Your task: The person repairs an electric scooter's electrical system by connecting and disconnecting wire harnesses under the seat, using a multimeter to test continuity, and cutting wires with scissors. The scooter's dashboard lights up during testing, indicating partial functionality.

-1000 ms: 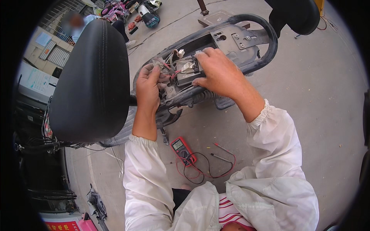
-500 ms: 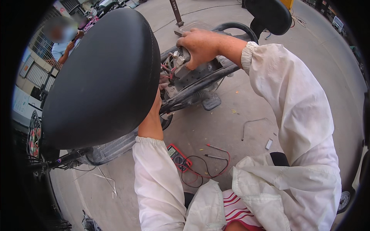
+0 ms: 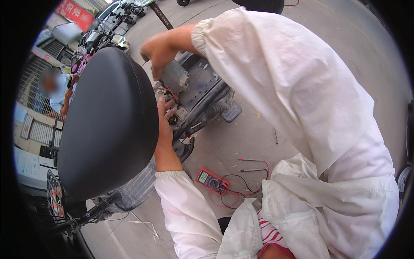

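My right hand (image 3: 158, 54) is curled at the far edge of a scooter's open frame (image 3: 207, 93), above a tilted grey metal part (image 3: 172, 74); what its fingers grip is hidden. Beside the black padded seat (image 3: 105, 123), my left hand (image 3: 164, 116) has bent fingers among red and pale wires (image 3: 170, 93) and connectors; whatever it holds is too small to make out. A red multimeter (image 3: 208, 181) lies on the ground below, its two probe leads (image 3: 252, 169) stretched out to the right.
Another person (image 3: 60, 97) in a light blue shirt is at the upper left by a barred wall, holding something dark. Parked scooters (image 3: 118, 26) line the back. A brown post (image 3: 159, 15) stands beyond the frame, and a second black pad (image 3: 263, 6) is at the top edge.
The view has shifted. My right hand has moved left to the frame's far side, its arm reaching across. My left hand stays among the wires beside the seat.
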Demonstrator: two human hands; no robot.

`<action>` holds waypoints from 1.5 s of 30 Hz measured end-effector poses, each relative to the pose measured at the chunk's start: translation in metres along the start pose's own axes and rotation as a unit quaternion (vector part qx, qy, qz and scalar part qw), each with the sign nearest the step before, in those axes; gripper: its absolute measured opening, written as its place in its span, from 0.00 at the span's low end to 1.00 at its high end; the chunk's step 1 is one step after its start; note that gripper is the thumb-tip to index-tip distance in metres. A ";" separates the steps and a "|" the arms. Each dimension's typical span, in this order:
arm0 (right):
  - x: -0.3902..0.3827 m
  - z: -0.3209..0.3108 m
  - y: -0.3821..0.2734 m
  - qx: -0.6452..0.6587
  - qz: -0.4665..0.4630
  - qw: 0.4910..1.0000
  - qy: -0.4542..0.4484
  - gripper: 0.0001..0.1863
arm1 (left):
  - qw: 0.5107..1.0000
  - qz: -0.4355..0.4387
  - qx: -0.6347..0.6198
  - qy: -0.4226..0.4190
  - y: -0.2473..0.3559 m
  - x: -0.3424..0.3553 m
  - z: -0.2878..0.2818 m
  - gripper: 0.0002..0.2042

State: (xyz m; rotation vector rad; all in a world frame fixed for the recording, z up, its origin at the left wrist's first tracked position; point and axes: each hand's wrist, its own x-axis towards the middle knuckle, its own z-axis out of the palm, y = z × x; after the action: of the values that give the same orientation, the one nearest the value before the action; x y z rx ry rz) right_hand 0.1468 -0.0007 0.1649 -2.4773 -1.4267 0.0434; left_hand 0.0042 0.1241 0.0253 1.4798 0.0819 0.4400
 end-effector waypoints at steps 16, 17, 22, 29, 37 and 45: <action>-0.011 0.014 0.018 0.210 -0.016 0.930 0.300 0.18 | 0.981 -0.154 -0.028 0.115 0.007 0.044 0.001 0.24; -0.033 0.033 0.030 0.228 0.016 0.904 0.362 0.15 | 0.981 -0.160 -0.038 0.101 0.006 0.045 0.004 0.24; -0.091 0.129 0.031 0.302 0.109 0.837 0.443 0.09 | 0.980 -0.173 -0.039 0.090 0.015 0.042 0.003 0.23; -0.098 0.144 -0.002 0.310 0.029 0.854 0.417 0.22 | 0.983 -0.165 -0.052 0.053 0.015 0.037 -0.011 0.22; -0.091 0.149 0.016 0.350 0.052 0.787 0.506 0.11 | 0.985 -0.163 -0.044 0.045 0.015 0.032 -0.009 0.23; -0.085 0.149 0.027 0.341 0.049 0.788 0.510 0.07 | 0.981 -0.166 -0.098 0.025 0.014 0.029 -0.019 0.20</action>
State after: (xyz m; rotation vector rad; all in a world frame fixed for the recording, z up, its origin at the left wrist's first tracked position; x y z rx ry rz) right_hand 0.1011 -0.0523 0.0057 -1.4963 -0.6139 -0.5665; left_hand 0.0217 0.1516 0.0431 1.2320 0.3116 0.2065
